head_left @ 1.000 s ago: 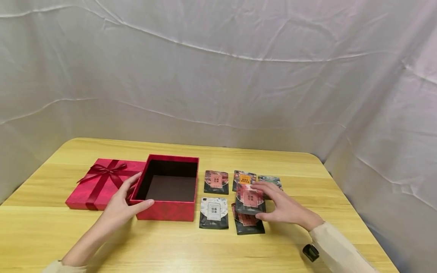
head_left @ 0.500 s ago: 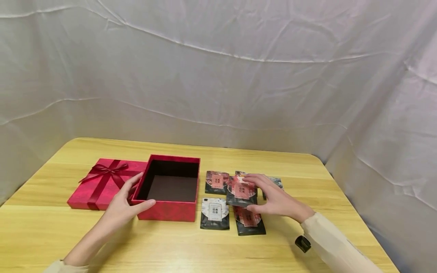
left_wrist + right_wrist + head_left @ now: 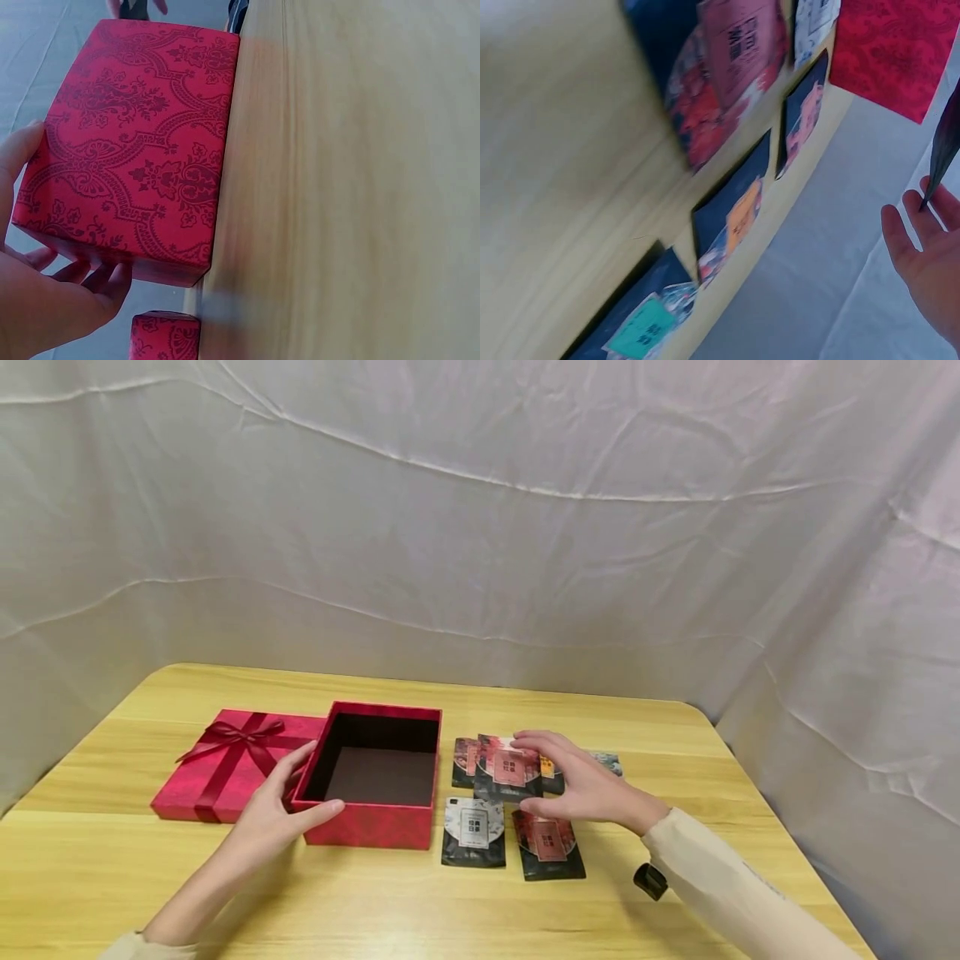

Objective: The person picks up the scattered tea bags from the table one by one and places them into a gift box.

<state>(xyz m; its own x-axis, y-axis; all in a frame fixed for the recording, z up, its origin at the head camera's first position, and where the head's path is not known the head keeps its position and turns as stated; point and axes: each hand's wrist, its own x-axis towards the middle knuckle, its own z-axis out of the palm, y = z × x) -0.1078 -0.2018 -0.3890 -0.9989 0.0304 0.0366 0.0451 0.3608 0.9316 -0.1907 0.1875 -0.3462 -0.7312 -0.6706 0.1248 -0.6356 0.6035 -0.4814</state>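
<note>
The right hand (image 3: pixel 592 781) pinches a red and black packet (image 3: pixel 508 768) between its thumb and fingertips. This packet is up off the table, just left of those fingers, and it hides part of a dark red packet (image 3: pixel 462 764). On the near side of the right thumb lies a lower red packet (image 3: pixel 550 843), with a white and black packet (image 3: pixel 475 831) to its left. Near the right fingers are a packet with an orange label (image 3: pixel 741 214) and one with a green label (image 3: pixel 643 326). The left hand (image 3: pixel 262 810) has its fingers wide, gripping the near left corner of the open red box (image 3: pixel 367 825). Left of those fingers sits the red lid (image 3: pixel 191 781) with a bow (image 3: pixel 240 737). Under the hands is a yellow wooden table (image 3: pixel 375 910). Wrinkly pale cloth (image 3: pixel 480 552) hangs past the fingers and at both sides.
</note>
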